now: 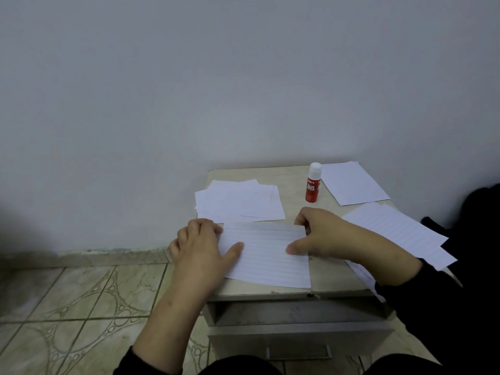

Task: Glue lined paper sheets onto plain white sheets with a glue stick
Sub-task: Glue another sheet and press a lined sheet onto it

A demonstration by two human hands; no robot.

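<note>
Both forearms reach in from below. Left hand (201, 246) and right hand (322, 234) each hold a side edge of the lined sheet (266, 254): fingers curled at the far corners, thumbs flat on top. Probably squaring it before pressing down; whether a plain sheet lies under it, can't tell. Glue stick (313, 182) stands capped behind, out of the way. Plain sheets (238, 203) stacked behind-left, more lined sheets (397, 228) right, all on the small table (293, 190).

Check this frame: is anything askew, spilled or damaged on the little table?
Nothing is spilled or torn. The glue stick stands upright and capped. Only untidy: the lined stack at right hangs over the table edge, and the pile of white sheets at left is fanned unevenly.
</note>
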